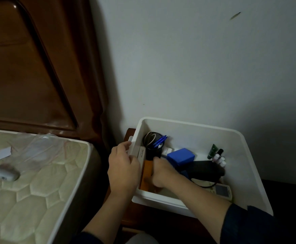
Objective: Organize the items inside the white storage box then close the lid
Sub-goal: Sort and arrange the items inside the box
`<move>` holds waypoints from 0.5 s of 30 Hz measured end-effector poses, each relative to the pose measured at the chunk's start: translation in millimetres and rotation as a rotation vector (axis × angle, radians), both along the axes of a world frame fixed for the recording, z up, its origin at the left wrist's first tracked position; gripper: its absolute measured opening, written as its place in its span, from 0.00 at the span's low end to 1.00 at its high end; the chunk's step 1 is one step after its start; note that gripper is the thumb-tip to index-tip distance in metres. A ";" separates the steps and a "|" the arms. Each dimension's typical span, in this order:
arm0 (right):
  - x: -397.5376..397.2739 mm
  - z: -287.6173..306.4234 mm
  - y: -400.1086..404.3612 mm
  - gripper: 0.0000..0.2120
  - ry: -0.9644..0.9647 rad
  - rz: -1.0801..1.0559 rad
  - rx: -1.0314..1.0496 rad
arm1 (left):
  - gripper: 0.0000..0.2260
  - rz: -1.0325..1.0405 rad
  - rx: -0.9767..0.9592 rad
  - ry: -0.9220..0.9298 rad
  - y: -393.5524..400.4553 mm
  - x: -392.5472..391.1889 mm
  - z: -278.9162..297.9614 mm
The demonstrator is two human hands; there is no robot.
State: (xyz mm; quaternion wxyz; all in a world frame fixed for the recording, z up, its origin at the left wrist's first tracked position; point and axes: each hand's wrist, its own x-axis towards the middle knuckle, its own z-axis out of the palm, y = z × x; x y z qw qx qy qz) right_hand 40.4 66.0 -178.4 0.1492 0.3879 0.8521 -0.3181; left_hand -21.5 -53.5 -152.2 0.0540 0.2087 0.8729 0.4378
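A pale wall (196, 67) and a dark wooden headboard (29, 67) are backing the scene, with a quilted mattress (29, 182) lying to the left and the white storage box (252, 164) sitting on a low wooden stand in the corner, just beside the bed. The lid is not showing anywhere in view.

The sorting step appears to be underway. The left hand (122, 166) is bracing the box's left wall, fingers curling over the rim. The right hand (161, 173) is reaching down inside — its grip seems to be closing around an orange box (147, 171) standing against the left wall, though the fingertips are hidden behind it. A black pen cup (153, 145) with blue pens, a blue box (180, 156), a black pouch (207, 170), small bottles (218, 156) and a remote (222, 190) are crowding the rest.

The next move is likely calling for settling the orange box upright along the wall, then tidying the loose things before finding the lid.

The box floor beneath the right forearm is hidden, labels are too blurred to read, and a white object (1, 173) on the mattress is smeared.
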 end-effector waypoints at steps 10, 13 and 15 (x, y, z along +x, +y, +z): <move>102.1 40.8 57.6 0.13 0.145 -0.128 0.307 | 0.17 -0.290 -0.410 0.507 7.8 14.1 0.4; 115.5 29.7 48.1 0.20 -0.010 -0.038 0.252 | 0.15 -0.473 -0.476 0.514 12.8 10.7 0.3; 116.5 21.1 42.7 0.18 -0.076 0.015 0.242 | 0.17 -0.529 -0.518 0.499 13.1 9.4 3.2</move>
